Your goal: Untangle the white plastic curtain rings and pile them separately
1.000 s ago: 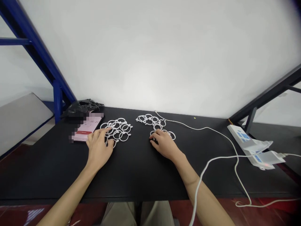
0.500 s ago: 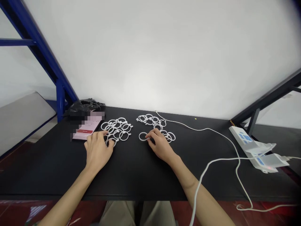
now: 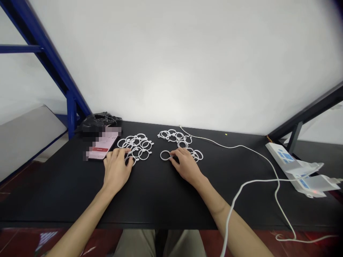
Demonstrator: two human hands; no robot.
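Note:
White plastic curtain rings, each with a small eyelet, lie in two loose groups on the black table. At the near edge of the left group (image 3: 144,154), my left hand (image 3: 117,170) rests with thumb and forefinger apart, the fingertips among the nearest rings. My right hand (image 3: 187,166) pinches a single curtain ring (image 3: 161,155) by its eyelet side, the ring lying flat on the table to the left of the fingertips. Behind and beside that hand lies the right group (image 3: 182,144), partly hidden by the hand.
A phone (image 3: 103,148) with a lit, partly blurred screen lies left of the rings, a crumpled black plastic bag (image 3: 99,121) behind it. On the right are a white power strip (image 3: 278,153) and a white cable (image 3: 233,146), which loops over my right forearm. A white wall stands behind the table.
The view has shifted slightly, so everything appears a little further right. My right thumb and forefinger have closed more tightly on the ring's eyelet side. My left hand has hardly moved.

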